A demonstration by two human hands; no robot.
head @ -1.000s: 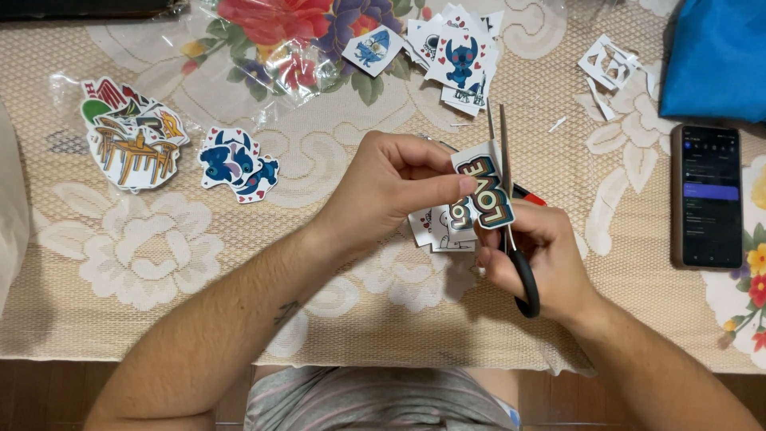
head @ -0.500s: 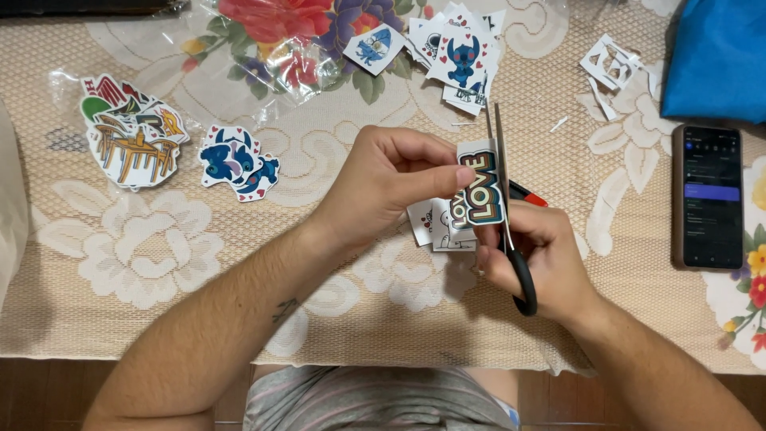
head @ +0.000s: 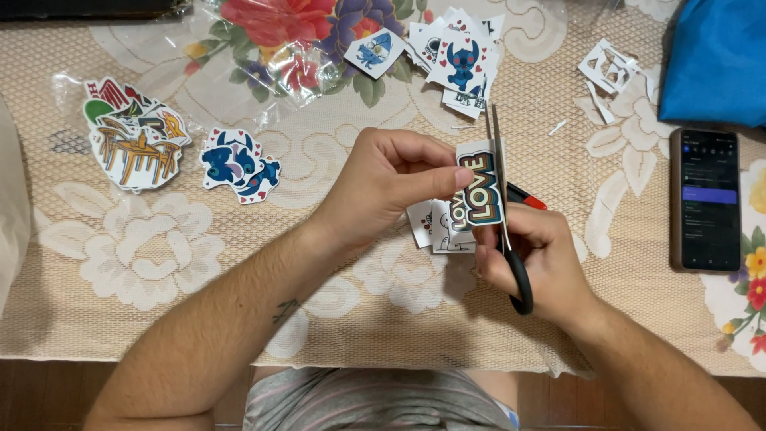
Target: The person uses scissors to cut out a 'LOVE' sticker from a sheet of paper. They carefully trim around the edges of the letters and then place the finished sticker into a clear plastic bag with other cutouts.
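lettered sticker (head: 479, 188) held above the lace tablecloth (head: 159, 271), pinched by the left hand (head: 383, 187); right hand (head: 538, 263) grips black-handled scissors (head: 504, 215), blades along the sticker's right edge; phone (head: 705, 199) lies well to the right.

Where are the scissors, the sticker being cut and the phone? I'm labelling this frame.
scissors (head: 519, 275), head view, on the black handle.
word sticker (head: 481, 188), head view, on its printed face.
phone (head: 705, 199), head view, on its dark screen.
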